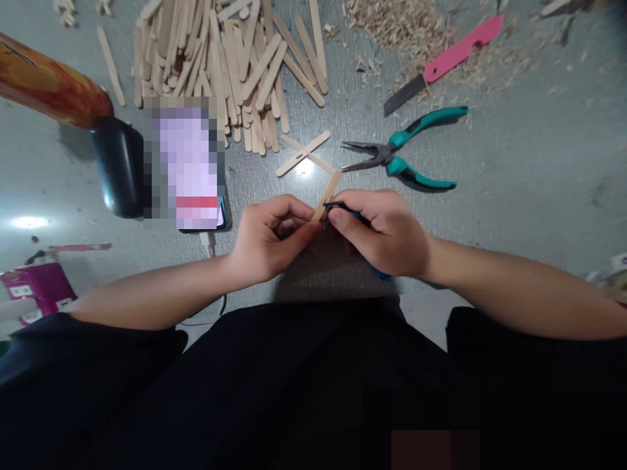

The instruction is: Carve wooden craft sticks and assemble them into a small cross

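Note:
My left hand (pixel 274 235) pinches the lower end of a wooden popsicle stick (pixel 329 190) between thumb and fingers. My right hand (pixel 385 228) is wrapped round a cutter knife (pixel 355 214) with a dark blade and some blue on its mostly hidden handle. The blade's tip meets the stick near its middle, with my right thumb close behind it. Just beyond my hands lie two crossed popsicle sticks (pixel 304 154); one has a small dark slot at its middle. Long-nose pliers (pixel 392 155) with teal handles rest open beyond my right hand.
A big pile of popsicle sticks (pixel 235 72) covers the back. Wood shavings (pixel 396 23) and a pink-handled blade (pixel 460 52) lie at the back right. To the left are a plugged-in phone (pixel 191 163), a black rounded object (pixel 120 166), an orange cylinder (pixel 53 81) and a purple power socket (pixel 36 290).

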`<state>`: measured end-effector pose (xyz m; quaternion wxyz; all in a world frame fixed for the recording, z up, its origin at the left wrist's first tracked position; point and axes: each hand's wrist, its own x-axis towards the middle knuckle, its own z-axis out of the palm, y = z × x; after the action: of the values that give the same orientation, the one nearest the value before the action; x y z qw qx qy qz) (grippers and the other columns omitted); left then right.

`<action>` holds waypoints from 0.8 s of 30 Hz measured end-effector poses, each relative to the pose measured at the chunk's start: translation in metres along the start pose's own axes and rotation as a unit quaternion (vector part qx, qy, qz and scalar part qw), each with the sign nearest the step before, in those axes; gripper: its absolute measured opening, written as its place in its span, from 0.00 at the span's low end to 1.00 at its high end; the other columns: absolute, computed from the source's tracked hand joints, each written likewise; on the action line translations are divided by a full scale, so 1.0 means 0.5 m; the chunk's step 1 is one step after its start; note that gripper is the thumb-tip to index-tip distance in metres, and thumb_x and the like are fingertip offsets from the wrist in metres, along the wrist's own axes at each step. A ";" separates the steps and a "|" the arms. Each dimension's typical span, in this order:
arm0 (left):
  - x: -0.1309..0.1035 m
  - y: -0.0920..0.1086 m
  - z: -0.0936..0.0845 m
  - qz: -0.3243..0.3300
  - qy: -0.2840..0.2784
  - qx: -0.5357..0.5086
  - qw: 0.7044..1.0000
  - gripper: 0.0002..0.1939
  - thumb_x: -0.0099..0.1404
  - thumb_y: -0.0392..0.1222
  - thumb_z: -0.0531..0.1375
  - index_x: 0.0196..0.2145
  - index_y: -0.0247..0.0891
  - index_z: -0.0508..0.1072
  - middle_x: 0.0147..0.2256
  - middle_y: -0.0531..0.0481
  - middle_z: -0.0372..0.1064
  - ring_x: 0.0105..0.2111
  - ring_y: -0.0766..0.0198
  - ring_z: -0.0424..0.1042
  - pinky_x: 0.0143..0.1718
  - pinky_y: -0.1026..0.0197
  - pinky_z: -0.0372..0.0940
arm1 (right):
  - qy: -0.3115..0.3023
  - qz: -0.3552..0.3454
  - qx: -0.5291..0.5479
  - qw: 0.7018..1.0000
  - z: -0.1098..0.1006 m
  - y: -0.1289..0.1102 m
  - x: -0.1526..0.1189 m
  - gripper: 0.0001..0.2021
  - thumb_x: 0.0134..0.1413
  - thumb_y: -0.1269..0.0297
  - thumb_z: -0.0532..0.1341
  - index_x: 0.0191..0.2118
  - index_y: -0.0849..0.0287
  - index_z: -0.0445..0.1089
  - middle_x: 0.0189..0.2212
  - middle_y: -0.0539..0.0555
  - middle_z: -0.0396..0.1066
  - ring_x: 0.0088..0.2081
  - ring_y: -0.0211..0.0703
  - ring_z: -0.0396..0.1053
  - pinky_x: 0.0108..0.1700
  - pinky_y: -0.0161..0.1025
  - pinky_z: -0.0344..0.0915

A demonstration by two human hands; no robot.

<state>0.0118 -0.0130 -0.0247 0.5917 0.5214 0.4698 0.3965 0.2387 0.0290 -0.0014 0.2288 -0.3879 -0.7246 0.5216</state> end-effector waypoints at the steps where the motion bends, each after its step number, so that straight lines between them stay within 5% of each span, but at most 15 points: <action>1: 0.000 0.001 0.000 0.000 0.000 -0.003 1.000 0.15 0.73 0.52 0.73 0.38 0.38 0.79 0.31 0.49 0.82 0.24 0.67 0.79 0.24 0.66 0.75 | 0.007 0.007 0.009 1.000 0.000 0.000 0.000 0.15 0.79 0.61 0.58 0.35 0.55 0.72 0.25 0.48 0.73 0.26 0.38 0.67 0.34 0.42 0.63; 11: 0.001 -0.006 0.001 0.025 0.012 0.007 1.000 0.12 0.73 0.49 0.73 0.38 0.37 0.80 0.29 0.49 0.81 0.23 0.68 0.78 0.24 0.67 0.74 | -0.022 0.005 -0.009 1.000 -0.002 0.007 0.001 0.15 0.79 0.62 0.59 0.34 0.55 0.72 0.24 0.48 0.71 0.27 0.40 0.67 0.34 0.41 0.62; 17: 0.002 0.000 0.003 0.020 0.009 0.008 1.000 0.13 0.73 0.50 0.73 0.37 0.38 0.80 0.29 0.49 0.82 0.24 0.67 0.78 0.23 0.67 0.73 | -0.072 0.042 0.071 0.994 -0.013 0.007 0.004 0.14 0.79 0.64 0.58 0.36 0.55 0.73 0.21 0.46 0.71 0.22 0.38 0.69 0.29 0.39 0.65; 24: 0.004 0.000 0.000 0.019 -0.011 -0.023 1.000 0.10 0.73 0.46 0.73 0.39 0.38 0.81 0.32 0.48 0.84 0.25 0.67 0.80 0.25 0.66 0.76 | -0.081 0.074 0.130 0.985 -0.022 -0.001 0.011 0.11 0.77 0.66 0.61 0.39 0.54 0.76 0.29 0.47 0.77 0.22 0.35 0.70 0.26 0.37 0.67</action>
<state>0.0124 -0.0113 -0.0248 0.6011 0.5208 0.4444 0.4123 0.2435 0.0397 0.0025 0.1781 -0.3637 -0.6364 0.6564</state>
